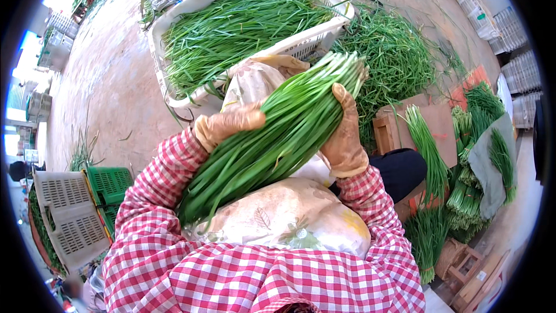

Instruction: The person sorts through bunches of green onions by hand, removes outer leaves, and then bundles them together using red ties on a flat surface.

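A thick bunch of long green chives (pixel 278 122) lies slantwise above my lap, its pale cut ends up to the right and its leaf tips down to the left. My left hand (pixel 229 126), in a tan glove, is closed on the leafy side with the thumb laid over the top; its other fingers are hidden under the leaves. Nearer the pale ends, my right hand (pixel 346 139), gloved alike, grips the bunch from the right with its thumb upright along it. A stained, patterned apron (pixel 289 208) covers my lap below the chives.
Just ahead stands a white crate (pixel 156 52) full of loose chives, with a heap of green trimmings (pixel 394 52) to its right. Tied bunches (pixel 463 197) are stacked at right beside a wooden stool (pixel 385 133). Grey (pixel 66 220) and green (pixel 110 185) crates stand at left.
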A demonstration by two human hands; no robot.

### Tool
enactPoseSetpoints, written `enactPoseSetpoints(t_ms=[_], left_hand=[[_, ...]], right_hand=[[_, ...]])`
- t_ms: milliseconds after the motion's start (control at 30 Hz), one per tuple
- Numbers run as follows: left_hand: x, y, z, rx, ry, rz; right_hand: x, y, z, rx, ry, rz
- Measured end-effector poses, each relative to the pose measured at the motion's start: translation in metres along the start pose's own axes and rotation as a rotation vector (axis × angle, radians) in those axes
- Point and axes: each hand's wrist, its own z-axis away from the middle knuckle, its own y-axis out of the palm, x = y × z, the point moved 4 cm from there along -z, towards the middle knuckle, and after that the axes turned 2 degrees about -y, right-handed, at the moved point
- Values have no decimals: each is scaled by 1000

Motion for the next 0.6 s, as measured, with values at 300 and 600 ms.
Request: enactPoseSetpoints(t_ms=[300, 600], left_hand=[[18, -43, 21, -498, -91, -144], [70, -81, 32, -326, 150, 150]], right_hand=[[0, -22, 6, 89, 387, 307], [-8, -57, 8, 499, 219, -171]])
